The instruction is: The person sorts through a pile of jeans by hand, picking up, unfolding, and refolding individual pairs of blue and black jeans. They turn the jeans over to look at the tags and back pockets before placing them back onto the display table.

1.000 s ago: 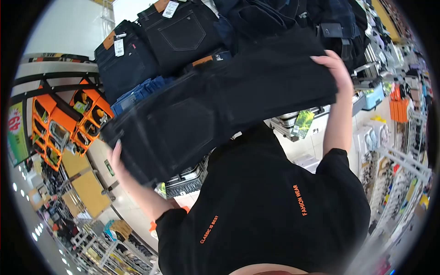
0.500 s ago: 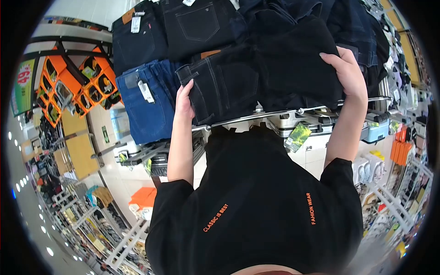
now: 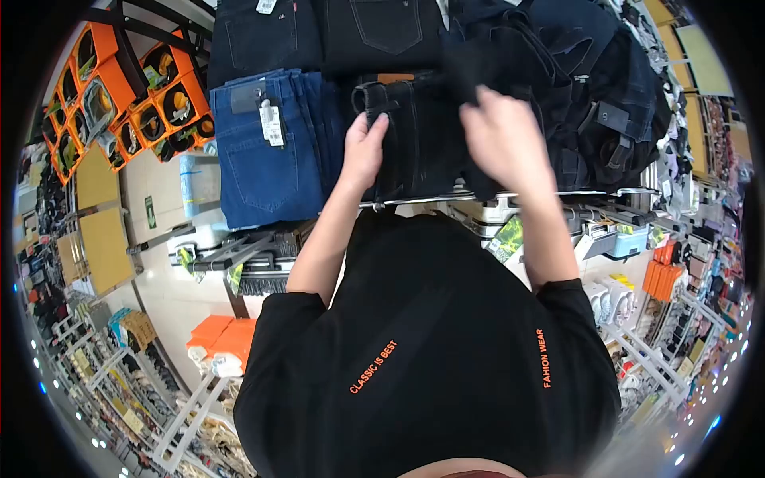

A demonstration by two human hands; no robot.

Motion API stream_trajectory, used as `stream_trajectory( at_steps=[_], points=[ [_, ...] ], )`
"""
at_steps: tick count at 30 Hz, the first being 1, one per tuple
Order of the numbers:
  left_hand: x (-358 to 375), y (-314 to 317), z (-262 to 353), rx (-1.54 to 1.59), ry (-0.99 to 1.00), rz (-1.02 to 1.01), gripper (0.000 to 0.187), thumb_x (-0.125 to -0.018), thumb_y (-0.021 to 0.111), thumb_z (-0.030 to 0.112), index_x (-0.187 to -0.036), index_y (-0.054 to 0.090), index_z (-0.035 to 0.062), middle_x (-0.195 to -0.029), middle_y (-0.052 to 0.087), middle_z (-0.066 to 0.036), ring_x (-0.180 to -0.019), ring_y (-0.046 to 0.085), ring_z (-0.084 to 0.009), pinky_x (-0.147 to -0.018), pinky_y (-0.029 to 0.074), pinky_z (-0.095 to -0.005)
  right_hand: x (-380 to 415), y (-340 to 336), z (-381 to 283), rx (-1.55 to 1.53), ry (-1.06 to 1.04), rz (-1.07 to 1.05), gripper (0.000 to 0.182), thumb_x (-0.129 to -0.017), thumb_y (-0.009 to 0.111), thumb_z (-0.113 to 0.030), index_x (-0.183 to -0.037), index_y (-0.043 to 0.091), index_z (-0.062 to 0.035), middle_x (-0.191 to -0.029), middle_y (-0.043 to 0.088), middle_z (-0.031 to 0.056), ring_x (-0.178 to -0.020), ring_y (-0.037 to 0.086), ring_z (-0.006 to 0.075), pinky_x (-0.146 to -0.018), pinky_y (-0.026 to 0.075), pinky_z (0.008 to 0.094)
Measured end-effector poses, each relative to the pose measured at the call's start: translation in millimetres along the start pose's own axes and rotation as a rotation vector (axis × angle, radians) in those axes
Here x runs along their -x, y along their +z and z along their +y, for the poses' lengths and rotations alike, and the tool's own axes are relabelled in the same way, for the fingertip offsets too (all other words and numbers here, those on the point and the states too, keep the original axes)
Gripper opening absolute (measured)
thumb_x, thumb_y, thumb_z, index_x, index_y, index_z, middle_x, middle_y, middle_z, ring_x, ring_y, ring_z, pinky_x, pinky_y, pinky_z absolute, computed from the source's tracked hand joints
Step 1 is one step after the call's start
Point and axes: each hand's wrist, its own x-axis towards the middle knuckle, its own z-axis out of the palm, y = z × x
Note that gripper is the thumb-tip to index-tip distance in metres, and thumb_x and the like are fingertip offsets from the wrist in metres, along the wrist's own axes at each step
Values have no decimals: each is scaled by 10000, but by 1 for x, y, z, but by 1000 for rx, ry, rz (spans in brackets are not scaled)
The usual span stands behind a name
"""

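Observation:
Black jeans (image 3: 422,135) with a brown waistband patch lie at the front edge of the display, folded narrower at their right side. My left hand (image 3: 366,147) grips their left edge near the waistband, thumb on top. My right hand (image 3: 502,139) is at the right part of the same jeans, blurred by motion, with dark cloth at its fingertips; its hold is unclear. Folded blue jeans (image 3: 267,159) with a white tag lie just left. Behind are folded dark jeans (image 3: 267,40) and black jeans (image 3: 382,28).
Loose dark jeans (image 3: 606,103) are heaped at the right. A metal rail (image 3: 590,193) runs along the display's front, with suitcases (image 3: 494,213) below it. Orange compartment racks (image 3: 119,95) stand at the left, and orange boxes (image 3: 223,338) lie lower left.
My right hand has moved left, bringing the right part of the black jeans inward. My left hand still holds their left edge. The view has shifted slightly.

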Motion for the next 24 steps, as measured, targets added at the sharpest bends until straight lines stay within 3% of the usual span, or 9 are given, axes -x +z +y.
stream_trajectory(
  at_steps=[3,6,11,14,16,18,19,22,24],
  points=[
    [-14,-4,-9,-454,152,85,286,-984,549,205,-1069,612,-61,-1040,651,-152,-958,625,-236,-838,473,-345,4,48,-46,304,57,-67,383,-874,540,-187,-1082,612,126,-736,679,238,-733,687,403,-707,553,479],
    [-10,9,10,-406,169,166,285,-968,521,193,-1010,597,-78,-1005,606,-236,-927,600,-378,-823,460,-403,10,81,-64,310,40,-83,483,-863,552,-214,-1181,572,150,-772,693,222,-729,691,399,-701,561,462],
    [8,3,18,-383,187,48,275,-976,495,188,-971,596,-68,-998,580,-230,-915,585,-375,-812,459,-415,23,101,-65,205,-35,45,591,-865,577,-257,-1264,502,172,-1182,544,326,-1105,574,382,-934,479,446],
    [29,7,34,-394,199,-93,289,-992,477,201,-983,602,-59,-1017,571,-230,-975,558,-369,-878,441,-423,38,102,-57,-114,113,-114,724,-856,565,-211,-1398,303,190,-1422,346,379,-1346,378,453,-1123,328,434],
    [39,4,35,-393,190,-236,374,-1027,427,224,-1221,560,-67,-1235,548,-194,-1186,496,-328,-1077,323,-389,45,106,-40,-380,117,-136,781,-833,555,-172,-1452,217,163,-1506,250,375,-1450,226,446,-1188,222,397],
    [45,9,44,-322,258,-338,477,-1032,418,278,-1380,455,-47,-1433,384,-320,-1330,395,-450,-1122,306,-413,47,101,-49,-441,118,-78,769,-821,598,-137,-1477,262,80,-1476,357,321,-1405,342,418,-1144,303,401],
    [42,8,43,-341,357,-375,449,-1026,431,217,-1393,402,-41,-1392,428,-262,-1267,466,-359,-1083,342,-391,49,102,-50,-444,119,-45,772,-813,618,-120,-1484,277,52,-1459,399,300,-1381,388,412,-1122,339,403],
    [39,2,39,163,117,-611,434,-967,462,11,-1327,226,63,-1302,421,-139,-1140,454,-153,-991,375,-320,53,94,-50,-417,141,-5,749,-756,705,-91,-1422,376,7,-1273,559,258,-1190,566,412,-981,466,411],
    [37,11,31,317,129,-649,518,-930,488,-44,-1325,181,90,-1401,332,-162,-1222,422,-188,-1040,350,-344,55,85,-55,-394,185,48,661,-747,712,-93,-1348,444,-25,-1130,621,226,-1053,627,408,-898,503,420]
  ],
)
